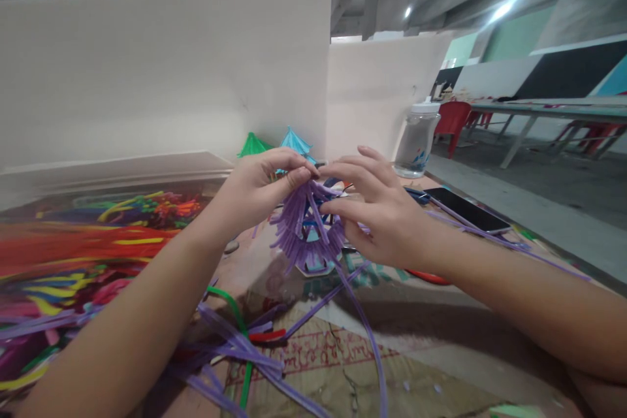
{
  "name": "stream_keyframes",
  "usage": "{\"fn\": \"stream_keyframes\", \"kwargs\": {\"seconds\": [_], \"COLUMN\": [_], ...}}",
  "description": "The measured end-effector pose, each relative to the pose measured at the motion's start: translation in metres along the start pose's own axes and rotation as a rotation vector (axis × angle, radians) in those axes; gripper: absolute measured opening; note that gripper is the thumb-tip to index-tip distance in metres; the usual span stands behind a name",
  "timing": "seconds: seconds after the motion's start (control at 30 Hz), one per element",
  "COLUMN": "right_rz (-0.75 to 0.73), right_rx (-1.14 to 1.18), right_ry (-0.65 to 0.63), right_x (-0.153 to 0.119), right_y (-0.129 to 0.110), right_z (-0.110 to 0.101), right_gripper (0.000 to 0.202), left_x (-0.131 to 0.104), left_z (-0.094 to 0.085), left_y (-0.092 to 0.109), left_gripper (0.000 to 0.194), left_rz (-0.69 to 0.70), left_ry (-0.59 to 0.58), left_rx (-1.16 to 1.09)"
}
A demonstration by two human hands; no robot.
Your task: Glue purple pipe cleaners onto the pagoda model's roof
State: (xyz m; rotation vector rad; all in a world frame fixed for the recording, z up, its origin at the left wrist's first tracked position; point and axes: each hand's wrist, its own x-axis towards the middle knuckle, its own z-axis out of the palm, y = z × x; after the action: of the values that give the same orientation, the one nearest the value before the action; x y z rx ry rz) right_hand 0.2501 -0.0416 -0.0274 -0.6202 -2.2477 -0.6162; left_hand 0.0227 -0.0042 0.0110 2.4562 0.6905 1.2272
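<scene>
In the middle of the head view stands a small tiered tower of purple pipe cleaners (298,235), its strands fanning downward like layered roofs. My left hand (259,188) pinches the tip of this tower between thumb and fingers. From the other side, my right hand (385,206) reaches in with its fingers apart, the fingertips at the top and right flank; its thumb is largely hidden. A long purple pipe cleaner (365,320) trails from the tower toward me. Behind my hands are a green pipe-cleaner roof (253,144) and a light blue one (294,140).
Coloured pipe cleaners (117,235) fill the left side, partly blurred. Loose purple strands (245,346) lie in front. To the right are a phone (467,210) and a water bottle (416,140). White boards (161,72) rise behind the table.
</scene>
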Motion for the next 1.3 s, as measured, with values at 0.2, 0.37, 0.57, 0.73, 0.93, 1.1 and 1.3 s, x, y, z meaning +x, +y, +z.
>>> {"fn": "stream_keyframes", "kwargs": {"seconds": [0.2, 0.37, 0.57, 0.73, 0.93, 1.1, 1.3], "right_rz": [0.016, 0.052, 0.026, 0.044, 0.172, 0.198, 0.365], "right_rx": [-0.066, -0.039, -0.052, 0.014, 0.205, 0.217, 0.418], "right_ry": [-0.060, -0.072, -0.057, 0.021, 0.059, 0.129, -0.082], "right_x": [-0.004, -0.003, -0.004, -0.004, -0.002, -0.002, -0.004], "right_y": [-0.001, -0.004, -0.004, -0.003, 0.001, 0.003, 0.003], "right_z": [0.011, 0.013, 0.010, 0.015, 0.014, 0.012, 0.026], "right_gripper": [0.016, 0.012, 0.012, 0.022, 0.005, 0.012, 0.020], "left_x": [-0.001, -0.002, -0.003, -0.001, 0.003, 0.002, 0.002], "left_z": [0.002, 0.004, 0.006, 0.002, 0.002, 0.002, 0.002], "left_y": [0.000, 0.005, 0.011, 0.002, -0.008, -0.009, -0.009], "left_gripper": [0.023, 0.023, 0.020, 0.019, 0.021, 0.024, 0.025], "left_rz": [-0.008, 0.022, 0.063, 0.007, -0.116, -0.150, -0.118], "left_ry": [0.006, 0.004, 0.012, 0.036, 0.021, 0.057, 0.167], "left_rx": [-0.001, 0.013, 0.023, -0.004, -0.116, -0.093, -0.006]}}
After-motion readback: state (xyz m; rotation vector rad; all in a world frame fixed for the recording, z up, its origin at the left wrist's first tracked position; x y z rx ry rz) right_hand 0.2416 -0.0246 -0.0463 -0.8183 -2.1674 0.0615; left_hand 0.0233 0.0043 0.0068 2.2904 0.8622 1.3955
